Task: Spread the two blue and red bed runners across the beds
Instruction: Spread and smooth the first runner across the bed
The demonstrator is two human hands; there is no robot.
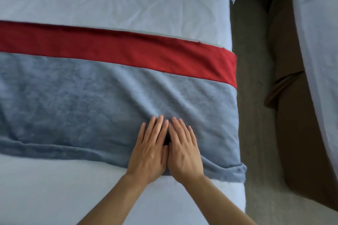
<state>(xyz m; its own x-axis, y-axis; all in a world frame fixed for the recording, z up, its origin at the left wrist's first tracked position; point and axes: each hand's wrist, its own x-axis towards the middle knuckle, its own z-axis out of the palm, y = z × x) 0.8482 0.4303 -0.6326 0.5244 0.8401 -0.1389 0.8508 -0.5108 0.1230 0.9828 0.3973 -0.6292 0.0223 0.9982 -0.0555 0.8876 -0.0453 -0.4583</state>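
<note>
bed runner (76, 107), blue with a red band, lies across the bed (109, 2), its left end cut off by the frame. left hand (149, 150) and right hand (183, 149) press flat, fingers straight, near its right edge.

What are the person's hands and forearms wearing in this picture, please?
Nothing shows on them. The left hand and the right hand are bare: no gloves, rings or nail polish can be made out. Both forearms are bare up to the frame's lower edge, with no sleeve, watch or bracelet in view.
</note>
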